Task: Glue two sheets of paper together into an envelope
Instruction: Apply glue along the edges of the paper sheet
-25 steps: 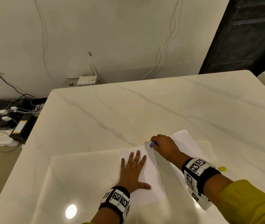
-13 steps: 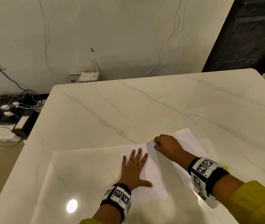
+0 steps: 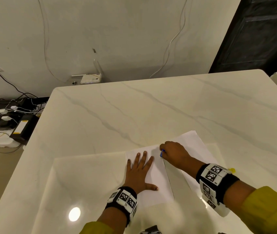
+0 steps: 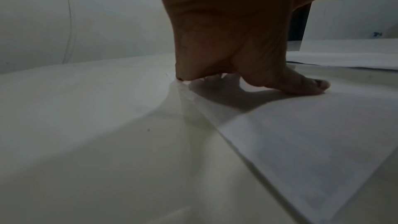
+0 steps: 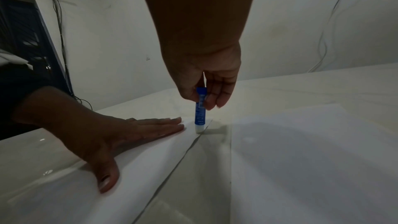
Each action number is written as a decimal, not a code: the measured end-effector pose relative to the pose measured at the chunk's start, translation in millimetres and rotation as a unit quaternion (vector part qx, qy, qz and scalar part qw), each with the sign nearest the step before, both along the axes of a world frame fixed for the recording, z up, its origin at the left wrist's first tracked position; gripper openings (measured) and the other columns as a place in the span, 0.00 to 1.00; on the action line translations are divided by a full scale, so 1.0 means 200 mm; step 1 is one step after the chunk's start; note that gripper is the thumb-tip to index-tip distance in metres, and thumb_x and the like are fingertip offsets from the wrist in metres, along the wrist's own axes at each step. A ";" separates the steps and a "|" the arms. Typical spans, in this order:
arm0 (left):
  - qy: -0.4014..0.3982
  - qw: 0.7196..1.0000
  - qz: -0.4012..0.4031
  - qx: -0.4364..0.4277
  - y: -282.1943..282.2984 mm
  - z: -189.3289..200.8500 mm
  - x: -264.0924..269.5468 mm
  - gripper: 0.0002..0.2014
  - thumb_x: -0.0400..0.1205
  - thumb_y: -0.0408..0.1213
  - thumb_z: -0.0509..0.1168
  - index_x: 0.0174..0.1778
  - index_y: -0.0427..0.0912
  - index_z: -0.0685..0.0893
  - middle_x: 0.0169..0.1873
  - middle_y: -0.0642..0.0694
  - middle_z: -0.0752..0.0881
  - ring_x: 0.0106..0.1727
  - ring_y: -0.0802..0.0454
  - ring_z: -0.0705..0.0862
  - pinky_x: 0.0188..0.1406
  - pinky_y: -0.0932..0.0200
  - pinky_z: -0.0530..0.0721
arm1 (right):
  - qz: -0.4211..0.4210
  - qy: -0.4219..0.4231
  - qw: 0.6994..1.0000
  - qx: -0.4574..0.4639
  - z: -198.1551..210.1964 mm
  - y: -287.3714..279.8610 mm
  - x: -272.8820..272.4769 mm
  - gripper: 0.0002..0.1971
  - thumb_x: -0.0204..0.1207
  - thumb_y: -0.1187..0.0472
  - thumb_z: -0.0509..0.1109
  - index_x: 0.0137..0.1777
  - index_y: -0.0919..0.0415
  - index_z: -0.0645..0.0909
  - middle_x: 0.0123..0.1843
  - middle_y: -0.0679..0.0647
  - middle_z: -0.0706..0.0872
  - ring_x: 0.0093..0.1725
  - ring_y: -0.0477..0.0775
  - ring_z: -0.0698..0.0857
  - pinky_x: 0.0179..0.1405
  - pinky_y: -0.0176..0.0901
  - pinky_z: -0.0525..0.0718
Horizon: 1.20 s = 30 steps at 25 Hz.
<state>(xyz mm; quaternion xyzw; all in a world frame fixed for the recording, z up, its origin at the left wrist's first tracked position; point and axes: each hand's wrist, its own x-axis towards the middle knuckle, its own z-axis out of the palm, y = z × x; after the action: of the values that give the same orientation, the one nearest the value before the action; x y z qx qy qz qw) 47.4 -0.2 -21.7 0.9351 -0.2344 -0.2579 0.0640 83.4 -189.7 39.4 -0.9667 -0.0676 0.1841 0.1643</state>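
Note:
Two white paper sheets lie side by side on the marble table. My left hand point(image 3: 138, 173) presses flat, fingers spread, on the left sheet point(image 3: 158, 183); the left wrist view shows its thumb point(image 4: 305, 86) down on the paper point(image 4: 312, 142). My right hand point(image 3: 173, 153) holds a blue glue stick point(image 5: 200, 108) upright, its white tip touching the left sheet's point(image 5: 150, 156) right edge near the far corner. In the head view only a bit of the glue stick point(image 3: 162, 153) shows. The right sheet point(image 3: 195, 146) lies partly under my right forearm.
A small yellow cap point(image 3: 232, 170) lies on the table point(image 3: 151, 107) beside my right wrist. Beyond the table's far edge a white router point(image 3: 90, 78) stands by the wall. Cables and chargers point(image 3: 7, 115) crowd the floor at the left. A dark door point(image 3: 259, 34) stands at the right.
My right hand has drawn the glue stick a little toward me along the left sheet's right edge. The left hand stays pressed flat on the sheet.

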 end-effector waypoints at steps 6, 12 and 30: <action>-0.002 1.000 0.030 -0.007 -0.02 0.04 -0.02 0.56 0.58 0.74 0.60 0.73 0.65 0.30 0.82 0.45 0.43 0.81 0.46 0.33 0.78 0.33 0.38 | -0.028 -0.005 0.999 0.015 -0.01 0.02 0.13 0.14 0.79 0.65 0.59 0.61 0.64 0.79 0.59 0.64 0.82 0.57 0.65 0.81 0.52 0.47 0.78; 0.002 1.000 0.019 0.021 -0.03 0.07 -0.02 0.56 0.57 0.72 0.57 0.79 0.55 0.44 0.82 0.45 0.49 0.83 0.45 0.41 0.78 0.33 0.39 | 0.012 0.006 1.000 -0.019 0.00 0.01 -0.03 0.13 0.79 0.66 0.57 0.59 0.65 0.79 0.56 0.64 0.82 0.54 0.64 0.82 0.51 0.49 0.79; -0.005 1.000 0.009 0.025 -0.04 0.08 -0.04 0.54 0.62 0.72 0.58 0.79 0.54 0.42 0.82 0.44 0.49 0.83 0.42 0.40 0.78 0.32 0.37 | 0.043 0.022 0.998 -0.034 0.02 0.01 -0.15 0.14 0.80 0.64 0.57 0.61 0.63 0.79 0.57 0.62 0.83 0.56 0.62 0.82 0.52 0.49 0.80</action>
<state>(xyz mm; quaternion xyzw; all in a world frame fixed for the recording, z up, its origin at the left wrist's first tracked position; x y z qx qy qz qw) 40.3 -7.6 -4.9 0.9398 -0.2198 -0.2584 0.0413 52.8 -187.3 44.2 -0.9635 -0.0996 0.2148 0.1250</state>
